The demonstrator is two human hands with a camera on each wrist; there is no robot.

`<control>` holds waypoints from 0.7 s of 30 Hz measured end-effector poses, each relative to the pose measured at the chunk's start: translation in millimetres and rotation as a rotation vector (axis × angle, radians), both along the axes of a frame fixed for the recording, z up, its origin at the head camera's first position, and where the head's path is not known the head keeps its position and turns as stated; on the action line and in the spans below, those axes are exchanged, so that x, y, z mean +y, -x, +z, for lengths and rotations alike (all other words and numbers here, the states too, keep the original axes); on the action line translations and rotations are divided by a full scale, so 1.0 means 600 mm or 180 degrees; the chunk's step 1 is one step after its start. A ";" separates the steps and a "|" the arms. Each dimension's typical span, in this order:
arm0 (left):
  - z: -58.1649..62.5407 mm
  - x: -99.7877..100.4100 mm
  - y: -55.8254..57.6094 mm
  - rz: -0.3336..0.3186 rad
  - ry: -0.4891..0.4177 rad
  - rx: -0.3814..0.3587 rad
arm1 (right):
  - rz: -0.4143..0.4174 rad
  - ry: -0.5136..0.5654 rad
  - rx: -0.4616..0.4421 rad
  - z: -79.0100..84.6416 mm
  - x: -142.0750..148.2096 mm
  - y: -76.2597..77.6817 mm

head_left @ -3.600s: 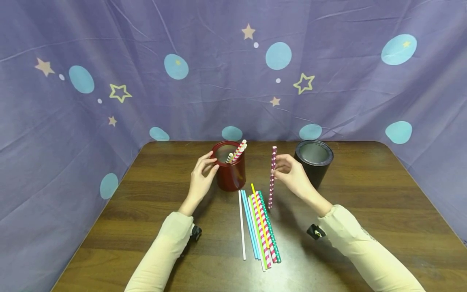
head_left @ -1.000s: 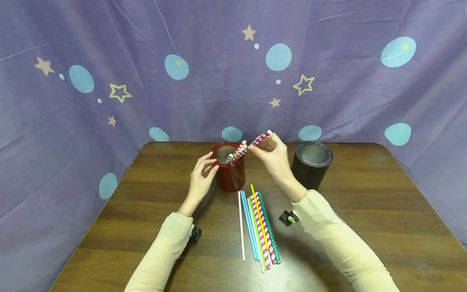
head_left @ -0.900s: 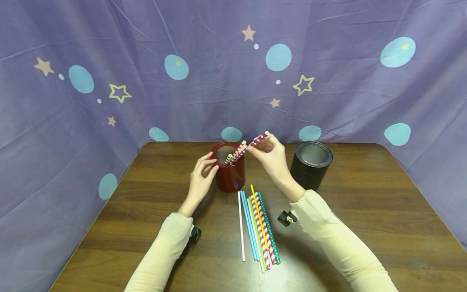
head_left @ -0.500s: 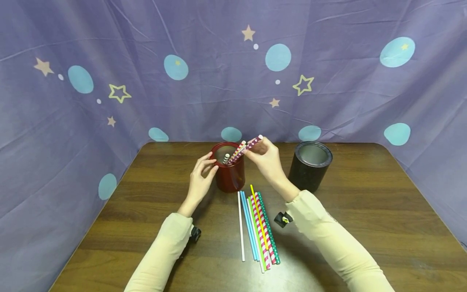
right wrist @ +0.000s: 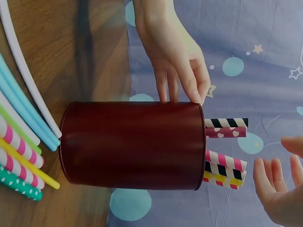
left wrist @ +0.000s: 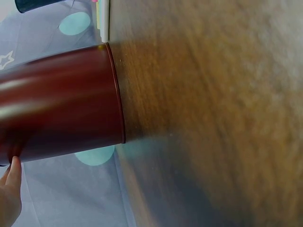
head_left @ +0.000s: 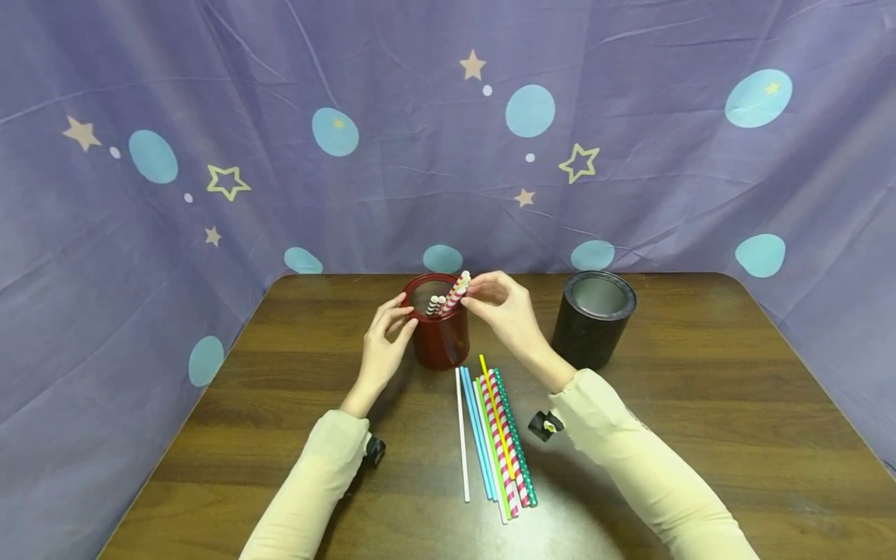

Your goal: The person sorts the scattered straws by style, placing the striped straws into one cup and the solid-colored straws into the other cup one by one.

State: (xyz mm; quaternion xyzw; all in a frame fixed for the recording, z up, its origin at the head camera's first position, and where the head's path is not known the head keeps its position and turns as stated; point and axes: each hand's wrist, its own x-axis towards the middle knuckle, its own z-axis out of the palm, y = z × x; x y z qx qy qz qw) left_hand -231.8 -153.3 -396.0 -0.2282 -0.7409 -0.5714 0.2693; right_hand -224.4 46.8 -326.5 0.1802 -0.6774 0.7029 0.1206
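Observation:
A dark red canister [head_left: 441,344] stands upright on the table, with several patterned straws [head_left: 456,292] leaning out of its top. My left hand [head_left: 381,346] rests its fingertips against the canister's left side near the rim; the right wrist view shows these fingers fairly straight. At the right of the rim is my right hand [head_left: 507,315], its thumb and fingers apart. In the right wrist view, a gap separates that hand from the straws. A purple straw with white hearts [right wrist: 226,132] pokes out of the canister beside a black-and-white striped straw [right wrist: 227,123]. The straws' lower ends are hidden inside.
Several loose straws lie in front of the canister: white [head_left: 463,435], blue [head_left: 479,435], green dotted [head_left: 516,439], yellow [head_left: 495,412] and others, some overlapping. A black canister [head_left: 591,334] stands to the right, behind my right forearm. A patterned curtain [head_left: 392,187] hangs behind the table.
My right hand carried the purple straw leftward from beside the black canister, lowered it into the red canister and let go. My left hand stays against the red canister.

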 end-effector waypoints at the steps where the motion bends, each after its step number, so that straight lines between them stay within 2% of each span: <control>1: 0.000 0.000 0.000 -0.0004 -0.0006 -0.0010 | 0.0002 -0.0052 0.0003 0.004 0.002 -0.004; 5: 0.001 0.000 -0.001 -0.0001 -0.0005 -0.0030 | -0.0006 -0.0318 0.0076 0.006 0.011 -0.015; 12: 0.001 0.000 -0.001 -0.0007 -0.0003 -0.0002 | 0.0123 -0.0751 0.0006 -0.035 0.032 0.005; 21: 0.001 0.000 0.000 -0.0014 -0.0013 -0.0013 | 0.0378 -0.1139 -0.0011 -0.063 0.048 0.006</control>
